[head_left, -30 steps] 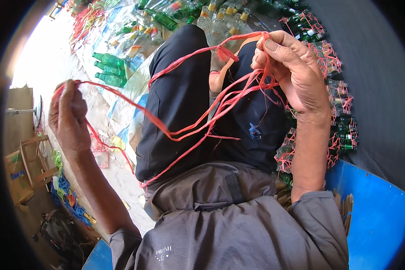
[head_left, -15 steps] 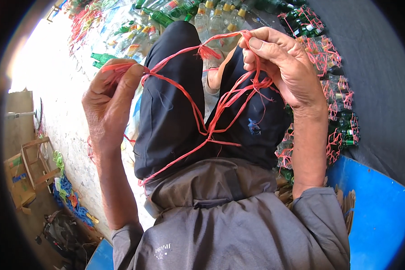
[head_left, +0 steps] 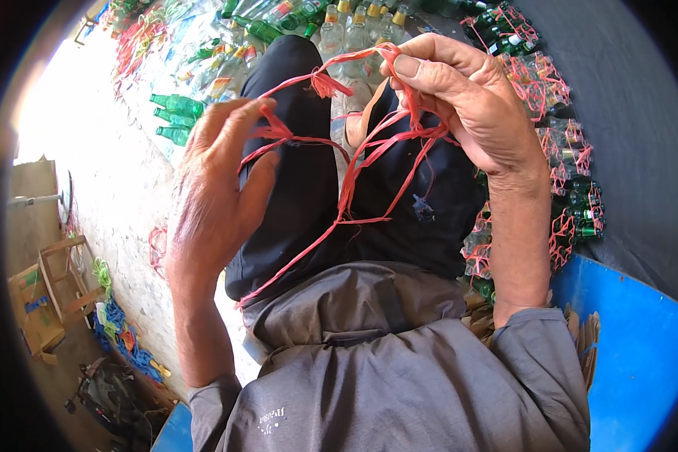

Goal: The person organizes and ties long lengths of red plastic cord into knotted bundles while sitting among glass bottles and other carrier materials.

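Knotted pink plastic twine (head_left: 344,200) hangs in loops over my dark trousers. My right hand (head_left: 459,98), raised at the upper right, pinches one loop between thumb and fingertips. More strands fall beneath its curled fingers. On the other side, my left hand (head_left: 222,173) has its thumb and fingers apart at the twine's left end. A strand passes by its fingertips, and a frayed knot shows just beside them. Whether those fingers touch the strand is hard to see. From the lower knot, one tail slants down to my lap.
Glass bottles (head_left: 358,34) lie and stand beyond my knees, with green bottles (head_left: 177,113) at the left. Bottles bound in pink twine (head_left: 569,151) line the right, beside a blue panel (head_left: 633,331). A wooden frame (head_left: 68,275) and coloured cords (head_left: 124,331) lie at the left.
My left hand has let go of the bunched twine end, opened, and shifted right. The left loop has drawn in and slackened. My right hand keeps its pinch, slightly farther left.
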A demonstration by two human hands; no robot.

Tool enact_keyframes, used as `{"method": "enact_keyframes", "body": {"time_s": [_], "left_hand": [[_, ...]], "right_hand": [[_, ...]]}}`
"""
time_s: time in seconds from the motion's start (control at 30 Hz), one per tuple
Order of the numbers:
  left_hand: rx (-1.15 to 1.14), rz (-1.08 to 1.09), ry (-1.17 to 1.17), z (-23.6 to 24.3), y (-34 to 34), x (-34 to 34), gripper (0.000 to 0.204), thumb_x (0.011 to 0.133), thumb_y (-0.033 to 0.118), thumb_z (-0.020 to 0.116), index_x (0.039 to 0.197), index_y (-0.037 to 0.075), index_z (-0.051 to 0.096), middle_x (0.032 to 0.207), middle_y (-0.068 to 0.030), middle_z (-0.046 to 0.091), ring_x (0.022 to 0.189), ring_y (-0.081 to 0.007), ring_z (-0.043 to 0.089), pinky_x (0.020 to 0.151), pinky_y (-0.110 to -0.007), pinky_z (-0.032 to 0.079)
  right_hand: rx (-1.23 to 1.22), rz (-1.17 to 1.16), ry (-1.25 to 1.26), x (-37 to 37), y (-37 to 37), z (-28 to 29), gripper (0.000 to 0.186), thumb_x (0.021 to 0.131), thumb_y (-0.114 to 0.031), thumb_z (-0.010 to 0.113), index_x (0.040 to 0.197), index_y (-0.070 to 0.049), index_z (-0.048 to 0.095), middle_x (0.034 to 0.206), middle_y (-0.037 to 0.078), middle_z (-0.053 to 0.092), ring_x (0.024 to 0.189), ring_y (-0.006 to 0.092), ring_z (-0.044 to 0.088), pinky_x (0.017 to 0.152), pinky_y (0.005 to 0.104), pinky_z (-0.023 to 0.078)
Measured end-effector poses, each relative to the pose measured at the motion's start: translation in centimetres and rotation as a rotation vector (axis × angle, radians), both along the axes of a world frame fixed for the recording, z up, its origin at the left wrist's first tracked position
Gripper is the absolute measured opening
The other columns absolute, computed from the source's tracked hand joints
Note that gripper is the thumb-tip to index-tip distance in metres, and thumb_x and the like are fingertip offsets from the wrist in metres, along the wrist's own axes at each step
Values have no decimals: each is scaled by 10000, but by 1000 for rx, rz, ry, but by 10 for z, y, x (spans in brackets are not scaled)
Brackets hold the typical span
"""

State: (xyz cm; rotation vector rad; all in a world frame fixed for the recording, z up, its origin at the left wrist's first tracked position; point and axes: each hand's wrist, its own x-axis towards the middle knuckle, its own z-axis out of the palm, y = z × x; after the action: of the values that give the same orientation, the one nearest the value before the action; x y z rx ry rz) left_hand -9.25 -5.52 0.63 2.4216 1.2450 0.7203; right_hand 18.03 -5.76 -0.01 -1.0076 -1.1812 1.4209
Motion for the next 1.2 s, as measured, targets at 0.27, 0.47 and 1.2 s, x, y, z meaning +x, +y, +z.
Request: {"method": "enact_keyframes", "body": {"time_s": [0.27, 0.47, 1.2], "left_hand": [[-162, -60, -338, 17, -16, 24, 385, 846, 34, 709, 1224, 18, 634, 1145, -74, 681, 895, -125, 620, 782, -272, 490], [-583, -45, -448, -9, -17, 57, 369, 845, 89, 753, 1175, 3, 613, 912, -59, 629, 631, -66, 488, 569, -249, 441], [-793, -80, -619, -19, -9, 48, 193, 1003, 174, 598, 1028, 3, 685, 761, 16, 604, 682, -46, 500, 620, -193, 387]], "right_hand": [[-4, -84, 41, -8, 1, 3, 164, 926, -144, 701, 1017, -9, 720, 795, -14, 662, 666, 26, 563, 622, 179, 472], [-13, 10, 78, -14, -1, 4, 205, 955, -154, 653, 1070, 13, 684, 858, 42, 681, 724, 84, 637, 698, 224, 531], [62, -89, -122, 3, -11, -9, 253, 967, -223, 639, 1080, -5, 699, 914, 29, 700, 845, 88, 655, 784, 244, 532]]}}
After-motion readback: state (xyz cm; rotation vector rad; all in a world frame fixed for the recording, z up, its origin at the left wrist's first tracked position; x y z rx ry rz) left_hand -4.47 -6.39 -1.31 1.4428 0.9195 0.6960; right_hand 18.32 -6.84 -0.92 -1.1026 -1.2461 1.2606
